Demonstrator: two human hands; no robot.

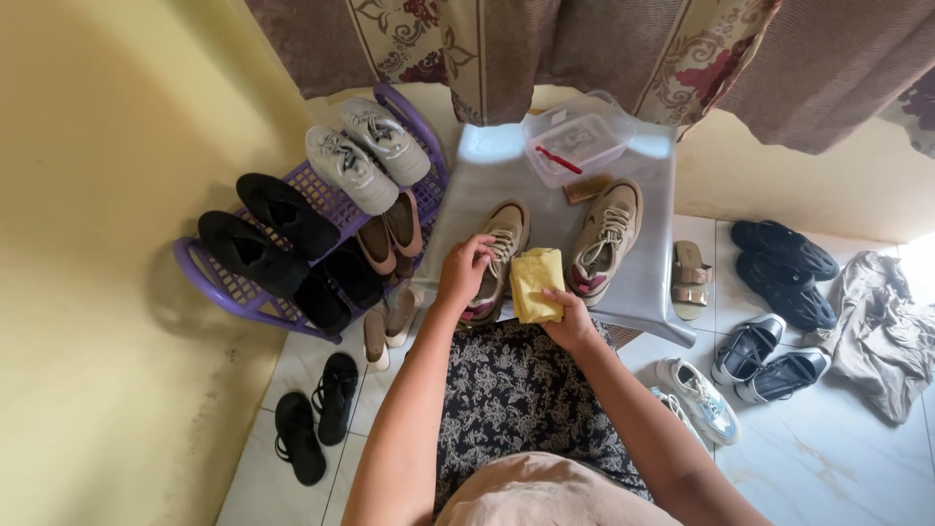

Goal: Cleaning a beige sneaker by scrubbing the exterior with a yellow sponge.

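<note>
Two beige sneakers stand on a grey plastic table (648,268) in front of me. My left hand (465,273) grips the side of the left sneaker (503,244) near its laces. My right hand (568,317) holds a folded yellow cloth (536,281) at the table's near edge, between the two shoes. The right sneaker (607,234) lies untouched, toe pointing away from me. Behind it sit a small brown brush (587,188) and a clear plastic tub (577,136) with a red item inside.
A purple shoe rack (251,302) at left holds white sneakers (365,156), black shoes (268,229) and tan flats. Black sandals (314,417) lie on the tiled floor below it. More shoes (784,268) and a crumpled garment (881,321) lie at right. Curtains (584,49) hang behind.
</note>
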